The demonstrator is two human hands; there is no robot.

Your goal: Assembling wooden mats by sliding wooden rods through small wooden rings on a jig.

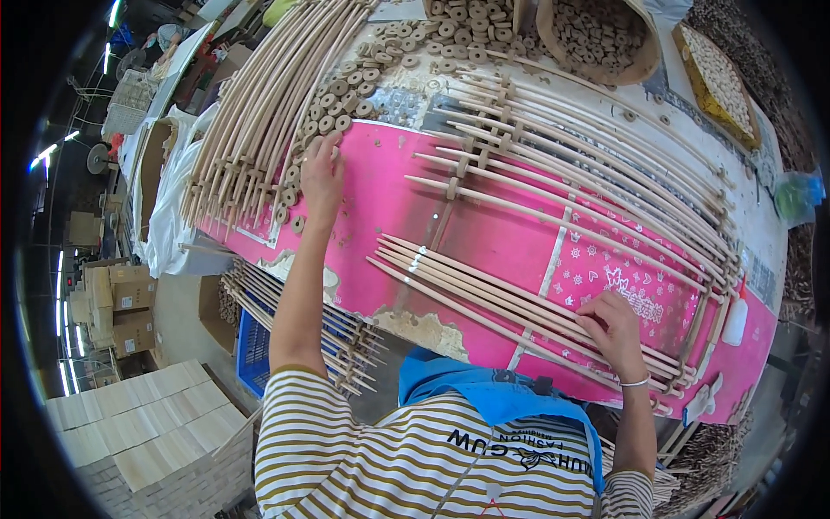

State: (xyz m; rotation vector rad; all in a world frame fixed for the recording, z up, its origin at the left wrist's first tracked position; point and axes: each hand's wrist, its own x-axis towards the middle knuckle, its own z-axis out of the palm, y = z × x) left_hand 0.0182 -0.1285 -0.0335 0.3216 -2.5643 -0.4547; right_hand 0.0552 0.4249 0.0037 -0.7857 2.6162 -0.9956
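My left hand (pixel 322 180) reaches to the edge of a band of small wooden rings (pixel 337 87), its fingers bent together among them. What is in those fingers, if anything, is hidden. At the near side of the pink table, my right hand (pixel 612 326) pinches at a small group of pale, tapered wooden sticks (pixel 484 290), thumb and forefinger around one of them. Beyond this group lies a row of similar sticks (pixel 553 197), with rings fitted near their tips.
A thick bundle of ringed sticks (pixel 268 104) covers the far left. Two containers of rings (pixel 596 39) stand at the back. A yellow tray (pixel 722 86), a white bottle (pixel 735 318) and a blue crate (pixel 252 350) surround the work. Stacked wood blocks (pixel 147 415) stand at lower left.
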